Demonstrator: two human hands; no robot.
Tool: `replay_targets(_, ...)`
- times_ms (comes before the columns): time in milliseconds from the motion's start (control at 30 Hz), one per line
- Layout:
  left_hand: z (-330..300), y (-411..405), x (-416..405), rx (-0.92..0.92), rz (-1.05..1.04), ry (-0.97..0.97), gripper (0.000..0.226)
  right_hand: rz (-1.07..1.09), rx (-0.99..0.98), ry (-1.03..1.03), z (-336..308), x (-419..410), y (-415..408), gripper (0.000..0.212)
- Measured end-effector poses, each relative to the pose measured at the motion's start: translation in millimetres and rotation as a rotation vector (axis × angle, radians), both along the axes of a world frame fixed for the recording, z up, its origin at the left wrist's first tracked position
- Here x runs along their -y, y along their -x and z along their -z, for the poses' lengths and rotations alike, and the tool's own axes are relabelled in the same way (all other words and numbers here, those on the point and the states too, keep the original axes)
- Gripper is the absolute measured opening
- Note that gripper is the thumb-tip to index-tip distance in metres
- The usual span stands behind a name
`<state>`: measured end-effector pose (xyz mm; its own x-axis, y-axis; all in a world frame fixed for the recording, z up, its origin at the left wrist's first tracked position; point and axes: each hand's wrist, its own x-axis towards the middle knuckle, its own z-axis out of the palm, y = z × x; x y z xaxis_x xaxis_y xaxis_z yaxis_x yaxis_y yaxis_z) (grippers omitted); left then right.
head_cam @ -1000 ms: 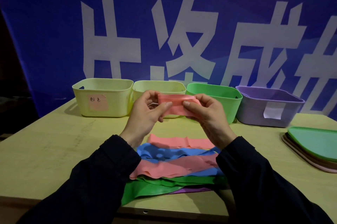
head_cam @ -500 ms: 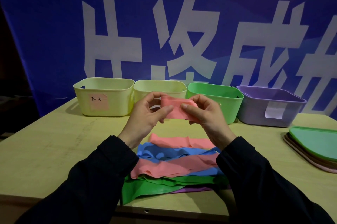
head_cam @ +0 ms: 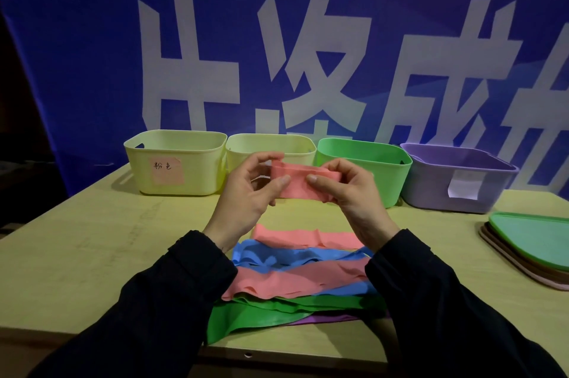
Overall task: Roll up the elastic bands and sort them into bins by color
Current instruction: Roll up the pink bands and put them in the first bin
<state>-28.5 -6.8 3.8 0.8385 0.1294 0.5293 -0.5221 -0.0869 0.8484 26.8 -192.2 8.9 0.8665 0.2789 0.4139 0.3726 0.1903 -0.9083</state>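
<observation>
A folded pink elastic band (head_cam: 303,183) is held in the air above the table, in front of the bins. My left hand (head_cam: 249,192) pinches its left end between thumb and fingers. My right hand (head_cam: 348,192) pinches its right end the same way. Below my wrists lies a pile of flat bands: pink (head_cam: 308,237), blue (head_cam: 286,256), a second pink (head_cam: 295,280), green (head_cam: 261,314) and a purple edge (head_cam: 326,318). At the back stand a yellow bin with a pink label (head_cam: 175,162), a second yellow bin (head_cam: 271,145), a green bin (head_cam: 366,156) and a purple bin (head_cam: 458,180).
A stack of lids, green on top (head_cam: 532,245), lies at the table's right edge. A blue banner with large white characters (head_cam: 277,54) hangs behind the bins. The wooden table (head_cam: 92,248) shows bare surface to the left of the pile.
Both hands have kept working the pink band between the fingers; it sits a little more bunched and its hold has shifted slightly. The pile and bins have not moved.
</observation>
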Motion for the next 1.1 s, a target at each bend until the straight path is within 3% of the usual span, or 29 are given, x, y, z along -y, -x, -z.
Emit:
replay_targets(200, 0.3, -3.5, -5.2, -0.034, -0.031, 0.054, 0.021, -0.013, -0.049, -0.076, 0.9, 2.2, -2.1, 0.013)
replay_targets(300, 1.2, -2.0, -5.5, -0.032, 0.002, 0.074, 0.029, -0.047, -0.103, -0.157, -1.5, 2.0, -0.8, 0.023)
replay_targets(400, 3.1, -0.5, -4.5, -0.013, 0.031, 0.008, 0.036, -0.011, -0.082, -0.112, -0.9, -0.9, 0.0, 0.014)
replay_targets(500, 2.4, 1.3, -1.9, 0.013, 0.028, -0.027, 0.026, 0.012, -0.059, -0.061, 0.2, -3.3, 1.9, 0.008)
replay_targets(667, -3.4, 2.7, 1.8, -0.017, 0.035, 0.077, 0.04, 0.0, -0.063, -0.085, 0.6, -4.2, 3.0, 0.012)
replay_targets(1100, -2.2, 3.6, -3.5, 0.011, 0.061, 0.176, 0.029, -0.037, -0.165, -0.138, -2.4, -2.4, 2.5, 0.006)
